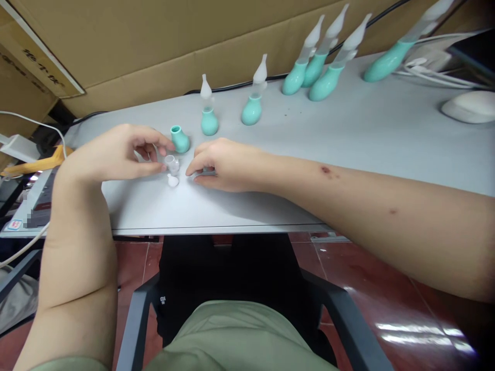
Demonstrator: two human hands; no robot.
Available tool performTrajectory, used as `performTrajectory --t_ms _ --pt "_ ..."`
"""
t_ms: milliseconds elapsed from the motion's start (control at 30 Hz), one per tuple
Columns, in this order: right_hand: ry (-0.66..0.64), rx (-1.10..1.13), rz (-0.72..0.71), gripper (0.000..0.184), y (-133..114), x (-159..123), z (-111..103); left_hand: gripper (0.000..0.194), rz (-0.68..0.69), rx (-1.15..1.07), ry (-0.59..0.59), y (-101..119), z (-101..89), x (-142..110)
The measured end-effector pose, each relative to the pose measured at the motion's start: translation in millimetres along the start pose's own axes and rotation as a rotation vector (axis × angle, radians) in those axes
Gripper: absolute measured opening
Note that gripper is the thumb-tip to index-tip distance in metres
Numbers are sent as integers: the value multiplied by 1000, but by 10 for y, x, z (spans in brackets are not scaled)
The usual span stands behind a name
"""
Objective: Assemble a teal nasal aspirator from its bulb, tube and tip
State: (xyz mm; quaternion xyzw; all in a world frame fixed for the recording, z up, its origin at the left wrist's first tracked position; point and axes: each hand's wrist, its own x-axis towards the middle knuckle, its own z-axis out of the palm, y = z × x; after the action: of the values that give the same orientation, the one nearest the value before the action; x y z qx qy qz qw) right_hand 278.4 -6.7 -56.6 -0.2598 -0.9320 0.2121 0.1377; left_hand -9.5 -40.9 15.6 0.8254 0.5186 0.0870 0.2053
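Observation:
My left hand (145, 149) reaches in from the left, thumb and fingers spread apart. Its index fingertip is at the side of a teal rubber bulb (180, 140) that has an open neck. By the thumb tip stands a small clear plastic piece (171, 164); whether the thumb touches it I cannot tell. A white soft tip (172, 180) lies just below that piece. Just right of these parts, my right hand (212, 164) hovers over or rests on the table with curved, parted fingers, and nothing shows in its grip.
Assembled teal nasal aspirators stand behind my hands, one (209, 116) near and another (252, 100) farther right; several more lean near the cardboard wall (185, 46). A white mouse (469, 107) and cables (436, 77) lie at right. The grey table's front edge (232, 230) runs before my lap.

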Motion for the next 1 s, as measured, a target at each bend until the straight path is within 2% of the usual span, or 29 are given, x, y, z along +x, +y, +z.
performTrajectory --t_ms 67,133,200,267,433,567,667,767,867,933,1000 --pt "-3 10 -3 24 2 -5 1 52 -6 -45 50 48 -16 -60" --pt "-10 26 -3 23 0 -15 -9 42 2 -87 86 100 -24 -100" --pt "-13 38 3 23 3 -23 -16 26 23 -112 69 141 -27 -113" --pt "2 51 14 25 16 -25 -13 20 42 -114 10 168 -21 -102" --pt "58 152 20 25 106 -15 13 41 -61 0 -152 171 60 -20" --pt "123 383 51 27 154 -28 -4 36 -74 76 -200 130 111 39" --pt "161 540 111 29 146 -42 -36 33 -78 33 -199 131 81 3" --pt "199 655 160 27 134 -47 -61 23 -19 -127 -105 198 53 -101" --pt "251 810 148 19 127 -42 -70 11 69 -354 152 295 95 -178" --pt "315 931 121 17 112 -37 -71 20 79 -464 299 341 157 -170" --pt "380 1033 111 18 83 -36 -74 32 46 -524 354 359 228 -116"
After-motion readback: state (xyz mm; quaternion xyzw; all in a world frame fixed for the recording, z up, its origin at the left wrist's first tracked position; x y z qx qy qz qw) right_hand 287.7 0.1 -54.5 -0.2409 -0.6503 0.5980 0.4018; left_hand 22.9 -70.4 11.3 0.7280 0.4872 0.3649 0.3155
